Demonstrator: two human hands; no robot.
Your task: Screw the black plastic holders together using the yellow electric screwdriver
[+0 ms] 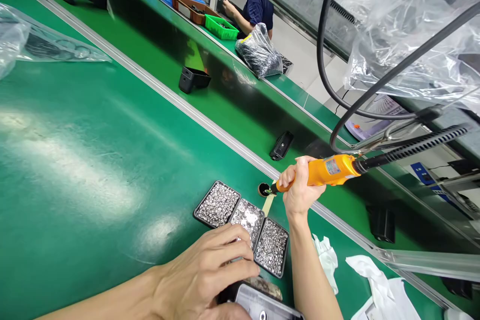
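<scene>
My right hand [299, 187] is wrapped around an orange electric screwdriver [330, 169]. The tool's tip points down into a small round cup with a dark inside [264, 189]. Low in the view, my left hand [210, 270] curls its fingers and thumb over the end of a black housing with a pale grey inside [262, 305]; its contact points are partly hidden. Just beyond those fingers lie three joined black trays of small shiny metal parts: a left tray [218, 204], a middle tray [248, 217] partly covered by my fingers, and a right tray [271, 247].
A conveyor [240, 125] carrying black housings [194, 80] runs diagonally behind a metal rail. White cloths [386, 280] lie at right. A black cable [322, 50] hangs overhead. Across the line, a person [258, 10] works near coloured bins [221, 27]. Plastic bags [48, 40] lie left.
</scene>
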